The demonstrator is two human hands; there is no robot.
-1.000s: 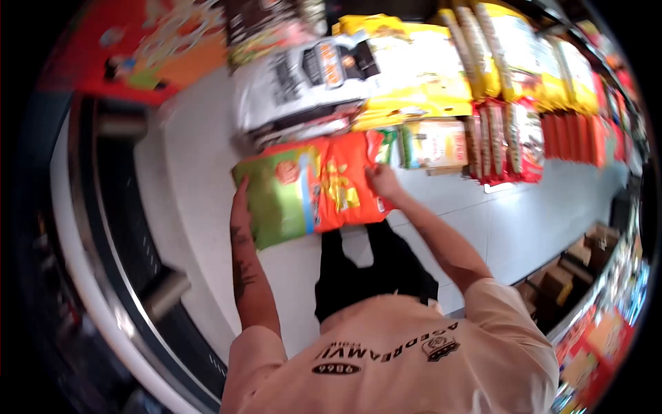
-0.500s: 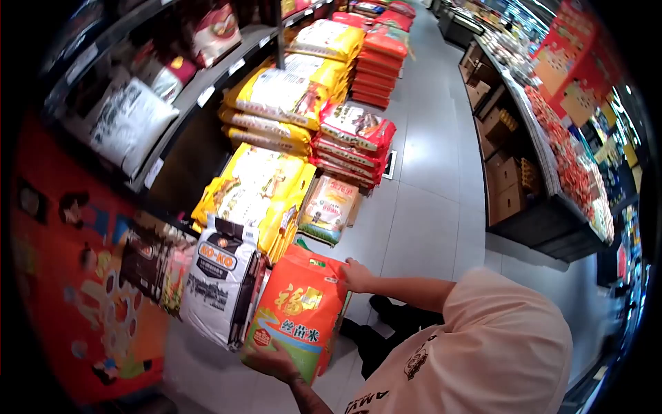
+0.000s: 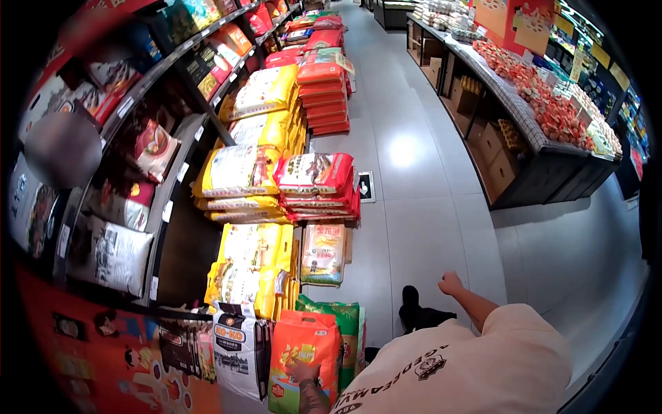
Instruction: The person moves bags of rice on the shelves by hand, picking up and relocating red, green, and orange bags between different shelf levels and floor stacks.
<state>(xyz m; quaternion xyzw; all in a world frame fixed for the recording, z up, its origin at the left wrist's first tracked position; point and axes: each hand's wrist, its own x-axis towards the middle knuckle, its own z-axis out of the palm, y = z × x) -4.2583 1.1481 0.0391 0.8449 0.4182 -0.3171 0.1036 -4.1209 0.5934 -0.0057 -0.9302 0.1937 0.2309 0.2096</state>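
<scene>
An orange rice bag [image 3: 318, 338] with a green lower part stands upright at the bottom middle. Against its front lies my left hand [image 3: 303, 371], fingers spread on the printed face. Off to the right, above the floor and apart from any bag, my right hand [image 3: 451, 283] is closed with nothing visible in it. Green bags [image 3: 348, 324] stand just behind and right of the orange one. On its left is a white KO-KO bag [image 3: 238, 352].
Stacks of yellow bags [image 3: 252, 169] and red bags [image 3: 317, 176] line the shelf [image 3: 162, 200] on the left. A pink-and-white bag [image 3: 323, 255] lies on the floor nearby. Across the grey aisle stands a produce counter [image 3: 531, 172]. My dark shoe [image 3: 410, 298] is on the tiles.
My right hand has let go of the orange bag and moved right. The bag is more upright, and green bags show behind it. The view has turned; my left hand stays on the bag.
</scene>
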